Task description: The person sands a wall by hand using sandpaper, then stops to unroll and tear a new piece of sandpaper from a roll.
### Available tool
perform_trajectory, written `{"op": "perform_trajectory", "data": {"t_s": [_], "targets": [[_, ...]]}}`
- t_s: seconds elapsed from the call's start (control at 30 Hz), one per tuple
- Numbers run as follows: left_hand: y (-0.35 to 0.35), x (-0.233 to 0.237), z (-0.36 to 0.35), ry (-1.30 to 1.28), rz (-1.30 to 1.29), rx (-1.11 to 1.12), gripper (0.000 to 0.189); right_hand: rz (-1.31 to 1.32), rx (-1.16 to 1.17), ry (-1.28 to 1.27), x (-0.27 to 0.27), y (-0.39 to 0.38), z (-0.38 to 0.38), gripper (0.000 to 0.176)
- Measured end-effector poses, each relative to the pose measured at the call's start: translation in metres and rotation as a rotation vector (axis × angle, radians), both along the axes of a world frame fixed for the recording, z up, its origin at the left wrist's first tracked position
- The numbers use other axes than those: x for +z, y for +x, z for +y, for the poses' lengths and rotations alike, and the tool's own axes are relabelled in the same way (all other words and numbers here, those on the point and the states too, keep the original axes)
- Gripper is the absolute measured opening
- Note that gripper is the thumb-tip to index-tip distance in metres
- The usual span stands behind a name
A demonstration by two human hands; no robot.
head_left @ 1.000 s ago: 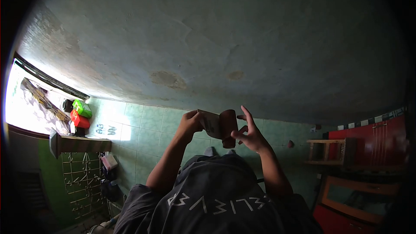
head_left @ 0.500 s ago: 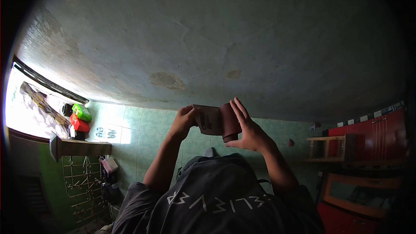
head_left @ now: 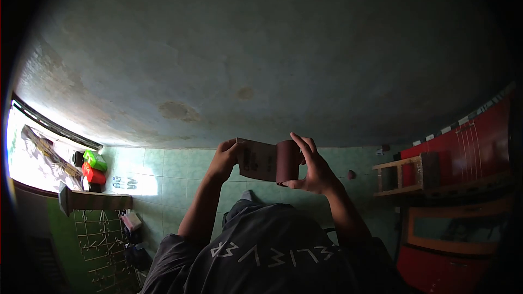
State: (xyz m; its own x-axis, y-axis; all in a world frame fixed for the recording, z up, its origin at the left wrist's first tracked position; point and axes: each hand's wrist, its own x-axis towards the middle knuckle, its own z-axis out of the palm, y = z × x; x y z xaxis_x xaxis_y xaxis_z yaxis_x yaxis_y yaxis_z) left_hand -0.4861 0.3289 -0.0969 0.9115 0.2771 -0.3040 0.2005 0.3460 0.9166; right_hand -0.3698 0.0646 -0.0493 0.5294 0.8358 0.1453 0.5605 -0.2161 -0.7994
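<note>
Masking half the dark roll (head_left: 286, 159): right hand (head_left: 314, 172).

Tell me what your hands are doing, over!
Left hand pinching the paper end. Right hand gripping the dark red roll. Both raised in front of the chest, nothing blocking.

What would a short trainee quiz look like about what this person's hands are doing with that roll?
1. Multiple choice: the right hand grips A) the dark red roll, B) a green box, C) a cup.
2. True or false: the left hand hangs free, touching nothing.
3. Fill in: the pale sheet unrolled from the roll is pinched by the ____ hand.
Key: 1 A; 2 false, it holds the sheet's end; 3 left.
</note>
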Motion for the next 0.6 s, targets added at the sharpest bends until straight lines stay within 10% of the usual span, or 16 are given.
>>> {"op": "perform_trajectory", "data": {"t_s": [0.6], "targets": [[0.106,0.079,-0.221,0.28,-0.215,-0.056,0.036,0.037,-0.199,0.067,0.02,0.075,-0.203,0.127]]}}
